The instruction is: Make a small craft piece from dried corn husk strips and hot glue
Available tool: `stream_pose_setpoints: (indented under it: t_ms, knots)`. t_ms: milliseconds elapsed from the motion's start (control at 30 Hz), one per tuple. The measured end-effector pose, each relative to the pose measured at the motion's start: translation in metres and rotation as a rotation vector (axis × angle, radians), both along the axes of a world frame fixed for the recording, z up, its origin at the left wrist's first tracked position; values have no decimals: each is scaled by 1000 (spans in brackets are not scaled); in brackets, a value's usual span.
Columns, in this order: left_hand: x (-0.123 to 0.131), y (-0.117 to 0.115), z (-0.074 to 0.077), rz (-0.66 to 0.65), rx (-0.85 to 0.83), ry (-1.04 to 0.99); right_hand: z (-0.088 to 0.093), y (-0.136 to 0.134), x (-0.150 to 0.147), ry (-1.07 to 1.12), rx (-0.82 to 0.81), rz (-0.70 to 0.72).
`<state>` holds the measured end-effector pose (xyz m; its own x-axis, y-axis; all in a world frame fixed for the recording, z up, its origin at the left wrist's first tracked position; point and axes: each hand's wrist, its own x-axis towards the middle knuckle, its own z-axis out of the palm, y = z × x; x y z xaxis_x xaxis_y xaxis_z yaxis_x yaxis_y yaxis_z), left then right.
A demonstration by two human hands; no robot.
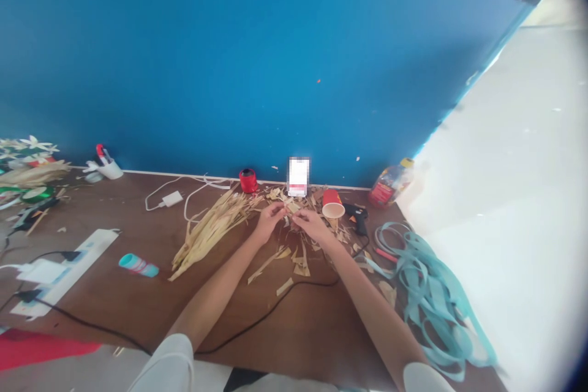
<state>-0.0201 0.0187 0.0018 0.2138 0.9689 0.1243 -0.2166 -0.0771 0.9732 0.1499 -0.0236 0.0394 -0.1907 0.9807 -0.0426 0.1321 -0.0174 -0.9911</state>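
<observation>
Both hands meet over a pile of dried husk scraps [316,202] by the blue panel. My left hand [272,220] is closed, its fingertips pinching a small pale piece of dried husk [291,207]. From the other side my right hand [313,225] pinches at the same piece, fingers bent; its exact shape is too small to make out. A long bundle of dried husk strips [211,229] lies to the left of my left hand. Just right of my right hand are a red paper cup [332,198] on its side and a black glue gun [358,218].
A phone-like lit screen [298,174] leans behind the pile, beside a red ribbon roll [248,180]. Teal ribbon [420,282] and a bottle [390,184] lie right. Leftward are a charger [171,199], a blue tube [138,265] and a power strip [87,257]. A black cord [271,312] crosses in front.
</observation>
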Motion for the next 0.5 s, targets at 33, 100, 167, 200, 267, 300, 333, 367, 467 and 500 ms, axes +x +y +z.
stream_pose_setpoints:
  t_ms: [33,100,167,200,267,300,333,367,467,500]
  knots:
    - [1,0,-2,-7,4,-9,-3,0,-3,1,15,-2]
    - [2,-2,-4,-29,14,-21,-10,-1,-10,12,47,-6]
    - [4,-3,-5,-45,12,-21,-16,-2,-16,21,65,-20]
    - [4,-4,-5,-49,7,-19,-18,-2,-18,22,71,-29]
    - [5,-4,-5,-58,0,-19,-23,-3,-22,19,86,-49]
    - [5,-5,-5,-58,-2,-32,-24,-3,-23,18,94,-58]
    - [4,-5,-4,-60,1,-41,-25,-3,-23,17,97,-65]
    - [4,-6,-4,-65,3,-46,-26,-3,-23,14,93,-74]
    - [4,-7,-4,-104,0,-74,-26,-3,-24,19,58,-73]
    - [4,-8,-4,-107,-4,-84,-26,-3,-24,23,50,-69]
